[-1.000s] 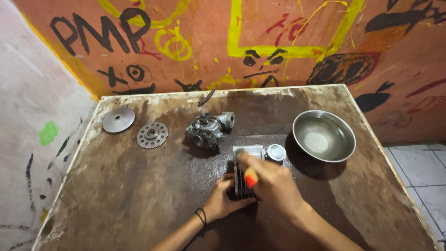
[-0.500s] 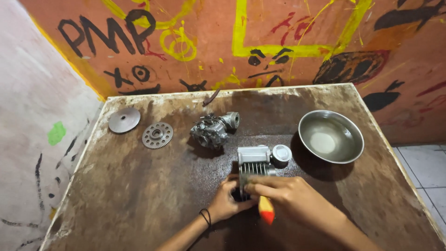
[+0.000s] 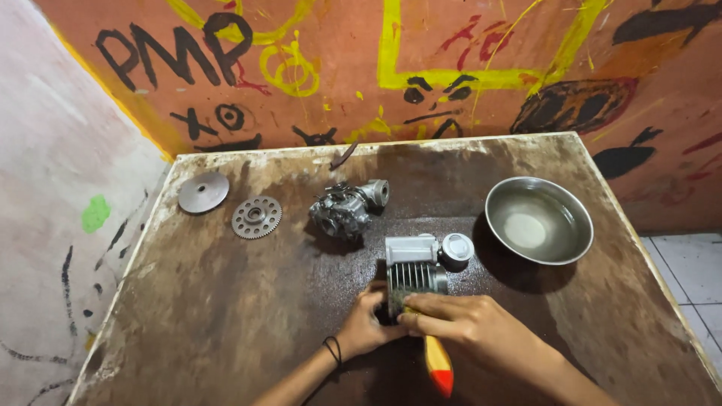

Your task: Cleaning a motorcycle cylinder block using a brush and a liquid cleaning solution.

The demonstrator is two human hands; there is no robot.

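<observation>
A finned grey engine cylinder [image 3: 418, 269] is lying on the stained brown table [image 3: 226, 316], and both hands are working at its near end. The left hand [image 3: 366, 325] is sitting just left of the cylinder, fingers curled against its lower left corner and pressing it in place. The right hand [image 3: 470, 325] is closing around a brush with an orange-and-yellow handle [image 3: 437, 364]; the bristle end is hidden under the fingers where they are touching the cylinder's near edge, while the handle is trailing back toward the person, to the right of the left wrist.

The cylinder's long axis is running away from the person, so the fins are lying straight ahead of the brush grip, and the right hand is the nearer one to them. A round pale cap [image 3: 456, 249] is touching the cylinder's far right corner.

Beyond the cylinder and to its left a carburettor [image 3: 344, 209] is resting, then a toothed gear disc [image 3: 256, 217] and a plain metal disc [image 3: 203, 192] farther left. To the cylinder's right, well apart, a steel bowl [image 3: 496, 218] is holding a little cloudy liquid
</observation>
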